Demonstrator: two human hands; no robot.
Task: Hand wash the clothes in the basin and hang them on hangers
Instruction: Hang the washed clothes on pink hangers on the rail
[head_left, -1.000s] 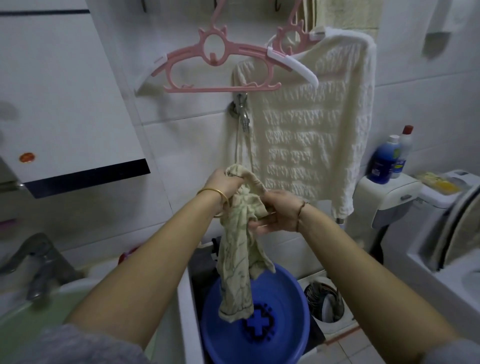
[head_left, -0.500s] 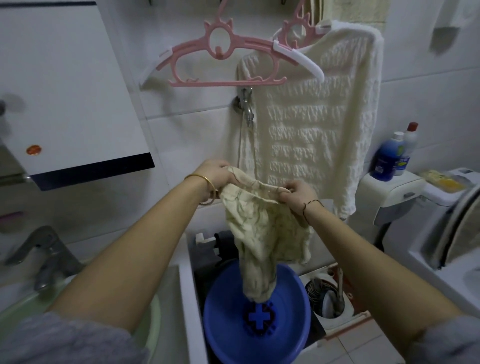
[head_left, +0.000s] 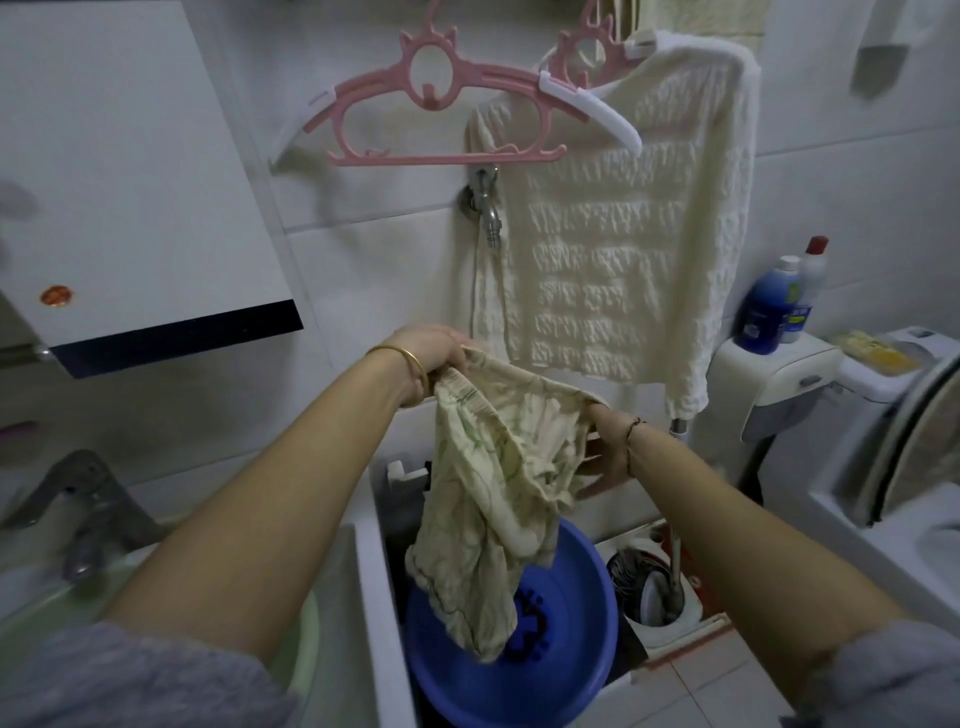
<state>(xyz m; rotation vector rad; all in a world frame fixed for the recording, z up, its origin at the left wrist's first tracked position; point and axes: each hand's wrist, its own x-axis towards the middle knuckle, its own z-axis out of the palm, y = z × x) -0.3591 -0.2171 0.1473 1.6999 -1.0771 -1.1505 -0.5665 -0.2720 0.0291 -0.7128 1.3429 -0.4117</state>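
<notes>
Since a second ago both hands have drawn apart: left hand (head_left: 441, 353) and right hand (head_left: 605, 441) grip the shorts (head_left: 493, 493) at the waistband over the blue basin (head_left: 582, 649); next, likely the empty pink hanger (head_left: 441, 114)
</notes>
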